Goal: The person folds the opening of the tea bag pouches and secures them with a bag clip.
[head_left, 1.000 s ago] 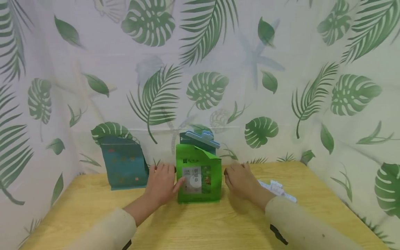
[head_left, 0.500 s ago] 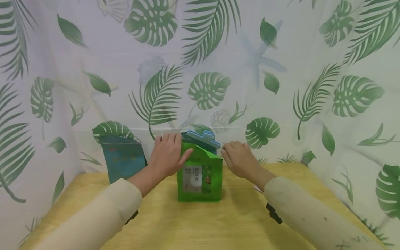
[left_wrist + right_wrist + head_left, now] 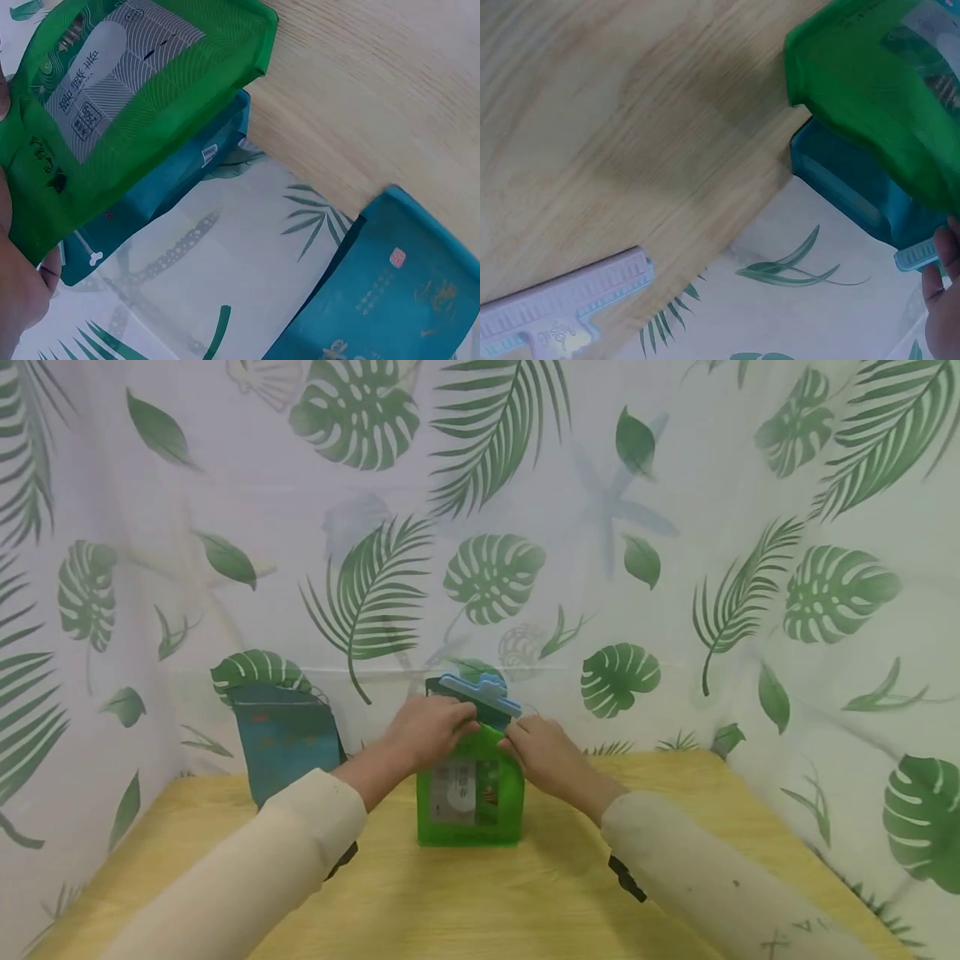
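A bright green tea pouch with a grey label stands upright on the wooden table. My left hand grips its top edge from the left, fingers curled over it. At the opposite upper corner, my right hand pinches the same edge. Directly behind stands a teal pouch, mostly hidden by the green one. A long blue bag clip sits slanted across the teal pouch's top, just beyond my hands. In the right wrist view, one end of that clip shows close to my right fingers.
Another teal pouch stands at the left rear of the table. A pale purple and blue bag clip lies on the right side, hidden by my arm in the head view. A leaf-patterned cloth hangs behind.
Both hands have risen from the green pouch's sides to its top and moved inward. They now hold its top edge, which has drawn narrower.
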`<act>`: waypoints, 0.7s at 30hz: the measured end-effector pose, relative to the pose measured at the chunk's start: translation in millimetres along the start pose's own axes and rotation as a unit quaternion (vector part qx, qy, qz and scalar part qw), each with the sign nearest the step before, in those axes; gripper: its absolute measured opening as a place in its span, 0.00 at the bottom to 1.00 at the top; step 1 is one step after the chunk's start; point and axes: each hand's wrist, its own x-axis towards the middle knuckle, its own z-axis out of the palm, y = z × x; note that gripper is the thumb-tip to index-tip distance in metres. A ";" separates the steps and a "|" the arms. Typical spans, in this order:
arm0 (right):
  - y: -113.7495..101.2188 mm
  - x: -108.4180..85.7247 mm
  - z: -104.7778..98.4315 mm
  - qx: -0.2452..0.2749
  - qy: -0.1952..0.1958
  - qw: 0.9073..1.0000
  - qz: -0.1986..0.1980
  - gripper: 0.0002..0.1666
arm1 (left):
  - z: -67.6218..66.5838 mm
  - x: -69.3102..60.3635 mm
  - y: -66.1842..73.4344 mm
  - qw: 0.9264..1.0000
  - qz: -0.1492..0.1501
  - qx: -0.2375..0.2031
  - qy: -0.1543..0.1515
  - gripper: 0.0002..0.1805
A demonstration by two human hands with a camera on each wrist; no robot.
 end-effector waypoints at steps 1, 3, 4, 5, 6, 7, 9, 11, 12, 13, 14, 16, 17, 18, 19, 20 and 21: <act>0.8 0.8 -0.7 -0.009 0.011 1.000 -0.015 0.14 | 0.2 -1.1 0.0 1.000 0.005 -0.009 0.010 0.13; 2.6 1.6 -4.3 -0.019 0.015 0.999 -0.047 0.17 | -0.3 -3.5 0.4 0.999 0.008 -0.027 0.020 0.11; 3.3 1.4 -7.2 -0.018 0.007 0.998 -0.059 0.18 | -1.2 -4.9 1.0 0.999 0.006 -0.040 0.018 0.11; 4.2 0.8 -11.1 -0.010 -0.006 0.998 -0.067 0.19 | -2.2 -6.2 1.7 0.999 0.006 -0.049 0.015 0.10; 4.9 0.1 -15.5 0.003 -0.023 0.997 -0.069 0.19 | -3.1 -7.5 2.3 0.998 0.005 -0.059 0.011 0.10; 5.9 -1.3 -20.3 0.017 -0.040 0.997 -0.068 0.18 | -4.0 -8.9 3.0 0.998 0.007 -0.066 0.009 0.10; 9.1 -5.7 -28.8 0.040 -0.068 0.995 -0.056 0.15 | -5.3 -11.3 4.8 0.997 0.010 -0.078 0.005 0.10; 15.6 -12.8 -34.3 0.048 -0.085 0.995 -0.036 0.12 | -5.6 -14.4 6.6 0.996 0.016 -0.087 0.008 0.09; 19.7 -17.0 -35.9 0.048 -0.093 0.994 -0.025 0.12 | -5.8 -16.3 7.6 0.996 0.016 -0.091 0.008 0.09; 24.3 -21.9 -36.7 0.041 -0.102 0.994 -0.015 0.13 | -5.9 -18.3 8.5 0.995 0.018 -0.096 0.009 0.09; 28.8 -26.9 -37.1 0.033 -0.114 0.993 -0.002 0.13 | -5.7 -20.1 9.2 0.995 0.018 -0.102 0.008 0.09; 39.0 -37.2 -36.7 0.007 -0.139 0.990 0.016 0.15 | -5.8 -22.9 10.0 0.994 0.020 -0.111 0.006 0.09; 44.0 -42.3 -36.7 -0.003 -0.153 0.988 0.025 0.15 | -6.2 -23.8 10.1 0.993 0.023 -0.115 0.005 0.09; 48.9 -47.6 -37.2 -0.011 -0.171 0.984 0.036 0.15 | -6.7 -24.4 10.1 0.993 0.026 -0.117 0.004 0.09; 53.8 -53.0 -37.7 -0.018 -0.191 0.980 0.046 0.15 | -7.0 -24.6 9.9 0.992 0.031 -0.119 0.003 0.09; 58.8 -58.6 -38.1 -0.022 -0.212 0.975 0.056 0.13 | -7.3 -24.6 9.8 0.992 0.034 -0.118 0.002 0.09; 64.2 -64.4 -38.4 -0.024 -0.233 0.970 0.067 0.11 | -7.9 -24.5 9.7 0.992 0.039 -0.118 0.001 0.09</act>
